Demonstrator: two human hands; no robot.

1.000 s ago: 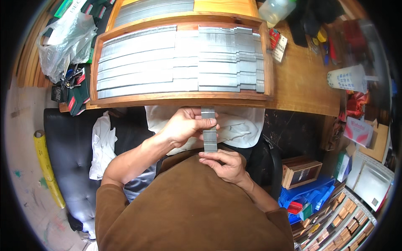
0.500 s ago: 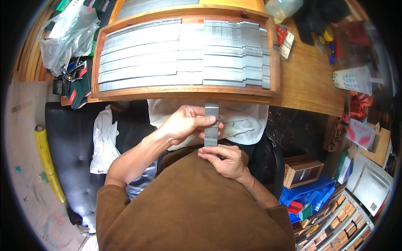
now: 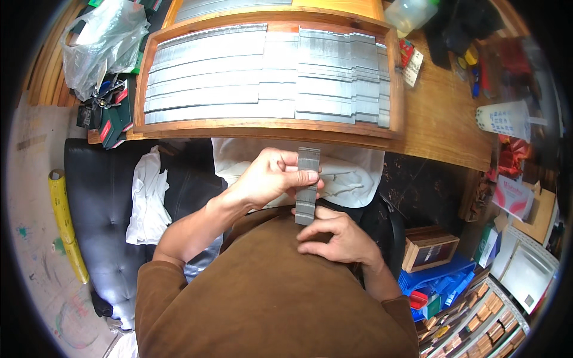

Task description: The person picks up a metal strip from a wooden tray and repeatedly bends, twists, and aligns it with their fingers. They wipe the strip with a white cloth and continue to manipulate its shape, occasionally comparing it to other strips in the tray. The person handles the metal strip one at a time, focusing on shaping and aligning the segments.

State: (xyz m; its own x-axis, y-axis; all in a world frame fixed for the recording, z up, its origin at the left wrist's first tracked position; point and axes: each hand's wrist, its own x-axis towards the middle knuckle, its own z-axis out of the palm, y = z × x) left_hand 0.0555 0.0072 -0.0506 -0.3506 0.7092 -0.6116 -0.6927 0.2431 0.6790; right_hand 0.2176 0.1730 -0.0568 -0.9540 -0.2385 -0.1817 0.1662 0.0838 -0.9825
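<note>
My left hand [image 3: 267, 180] is closed round a narrow row of thin grey metal pieces [image 3: 307, 200], upright in the picture above my lap. Its thumb presses on the front of the row, and the other fingers go behind. At the row's lower end is my right hand [image 3: 343, 237], thumb and fingers apart; one fingertip goes behind the row, and whether it touches cannot be made out. Beyond both hands, a wooden tray [image 3: 268, 128] on the table holds many similar grey metal rows [image 3: 203, 77], packed side by side.
A white cloth [image 3: 358, 173] hangs below the tray. The wooden table [image 3: 439, 122] carries a plastic cup [image 3: 504, 119] at right and a clear plastic bag [image 3: 101, 48] lies at far left. A black padded seat [image 3: 101, 203] is left; a blue basket [image 3: 436, 277] stands lower right.
The metal row has tilted slightly and come a little closer to my body. My right thumb and fingers have spread apart and shifted right and down from the row's lower end.
</note>
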